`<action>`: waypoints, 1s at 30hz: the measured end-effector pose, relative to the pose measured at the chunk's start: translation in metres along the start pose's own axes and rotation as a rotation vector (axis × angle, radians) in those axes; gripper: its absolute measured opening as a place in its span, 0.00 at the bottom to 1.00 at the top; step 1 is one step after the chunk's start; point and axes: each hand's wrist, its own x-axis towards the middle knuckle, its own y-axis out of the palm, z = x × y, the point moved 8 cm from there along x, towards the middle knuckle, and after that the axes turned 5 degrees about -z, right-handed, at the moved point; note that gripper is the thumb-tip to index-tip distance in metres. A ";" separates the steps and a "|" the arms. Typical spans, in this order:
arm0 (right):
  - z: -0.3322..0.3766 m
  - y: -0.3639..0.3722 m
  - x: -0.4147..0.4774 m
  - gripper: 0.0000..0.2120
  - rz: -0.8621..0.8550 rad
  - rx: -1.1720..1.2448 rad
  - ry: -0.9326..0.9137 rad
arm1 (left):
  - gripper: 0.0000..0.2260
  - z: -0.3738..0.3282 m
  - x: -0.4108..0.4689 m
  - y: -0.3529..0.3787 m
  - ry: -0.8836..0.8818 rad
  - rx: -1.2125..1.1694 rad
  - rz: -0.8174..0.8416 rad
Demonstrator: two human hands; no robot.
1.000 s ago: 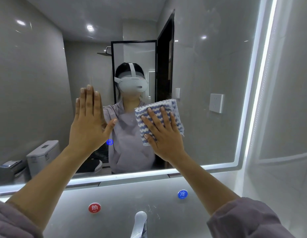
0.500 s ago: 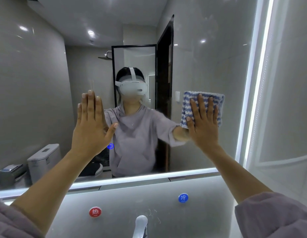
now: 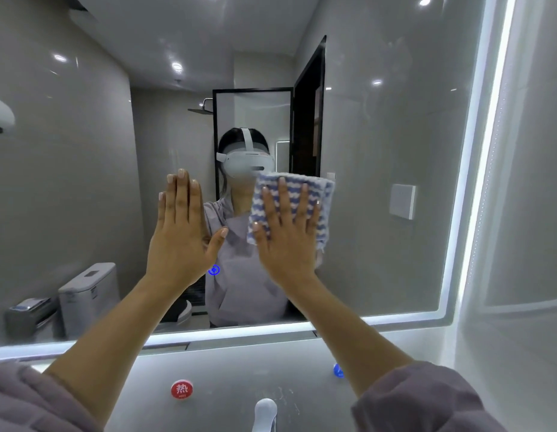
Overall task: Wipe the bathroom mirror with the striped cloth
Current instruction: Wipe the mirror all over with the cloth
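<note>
On the mirror (image 3: 395, 151), the striped cloth (image 3: 321, 194) is pressed flat under the right hand (image 3: 286, 241), fingers straight; beside it the left hand (image 3: 180, 235) is laid on the glass, fingers straight, nothing held

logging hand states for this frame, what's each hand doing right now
Left hand: open, fingers straight, flat against the mirror, holding nothing.
Right hand: open, straight fingers pressing the striped cloth to the mirror.
</note>
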 end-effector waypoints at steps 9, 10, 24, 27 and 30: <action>0.036 0.013 -0.015 0.29 0.026 -0.004 -0.152 | 0.41 0.001 -0.001 0.003 -0.003 -0.015 0.015; 0.034 0.013 -0.015 0.29 0.027 -0.004 -0.165 | 0.41 0.001 -0.001 0.002 -0.003 -0.015 0.015; -0.104 -0.021 0.008 0.30 0.038 -0.158 -0.002 | 0.38 0.000 0.000 0.000 0.006 -0.010 -0.004; -0.143 -0.028 0.016 0.31 0.047 -0.195 0.111 | 0.39 -0.001 0.000 0.000 0.009 -0.015 -0.002; -0.159 -0.034 0.021 0.31 0.032 -0.155 0.195 | 0.39 -0.001 0.000 0.000 0.011 -0.015 -0.005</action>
